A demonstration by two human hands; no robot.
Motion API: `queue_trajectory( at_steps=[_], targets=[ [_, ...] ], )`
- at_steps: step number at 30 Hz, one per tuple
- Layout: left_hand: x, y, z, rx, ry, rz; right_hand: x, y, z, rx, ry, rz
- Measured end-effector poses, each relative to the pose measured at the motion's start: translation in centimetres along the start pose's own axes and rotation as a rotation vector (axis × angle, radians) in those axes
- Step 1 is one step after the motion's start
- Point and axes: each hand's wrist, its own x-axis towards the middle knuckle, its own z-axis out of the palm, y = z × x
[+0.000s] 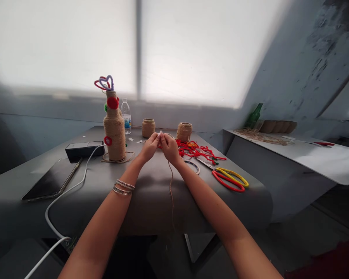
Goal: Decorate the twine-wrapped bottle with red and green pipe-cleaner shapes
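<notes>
My left hand [150,147] and my right hand [170,147] meet over the middle of the table, fingertips pinched together. Between them is a small pale bit, too small to name. A thin length of twine [171,186] hangs below my right hand and over the table's front edge. Just right of my hands lies a tangle of red yarn pieces [196,150], some with orange and green bits. Behind stand two twine-wrapped jars, the left jar [148,128] and the right jar [184,132].
Left stands a twine-wrapped bottle [114,133] with pom-poms and pipe-cleaner hearts, near a water bottle [126,117], a black box [84,149], a tablet [52,178] and a white cable [85,168]. Right lie scissors [228,179] and a tape roll [192,166]. A side table [291,151] holds a green bottle [253,116].
</notes>
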Motion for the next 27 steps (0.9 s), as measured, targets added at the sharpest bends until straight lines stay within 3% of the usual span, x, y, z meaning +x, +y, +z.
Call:
queue_trajectory(
  at_steps=[4, 8, 15, 23, 27],
  targets=[
    [0.2, -0.3, -0.6, 0.072, -0.006, 0.061, 0.2, -0.3, -0.1, 0.113, -0.073, 0.039],
    [0.1, 0.9, -1.2, 0.047, -0.072, -0.020, 0.9, -0.5, -0.5, 0.338, -0.172, 0.133],
    [-0.1, 2.2, -1.9, 0.014, -0.183, -0.170, 1.2, -0.7, -0.9, 0.442, -0.332, 0.197],
    [-0.4, 2.6, -2.6, -0.008, -0.203, -0.212, 0.9, -1.5, -1.3, 0.504, -0.331, 0.201],
    [-0.5, 2.7, -1.9, -0.077, -0.127, -0.255, 0.9, -1.2, -0.9, 0.487, -0.260, 0.172]
  ],
)
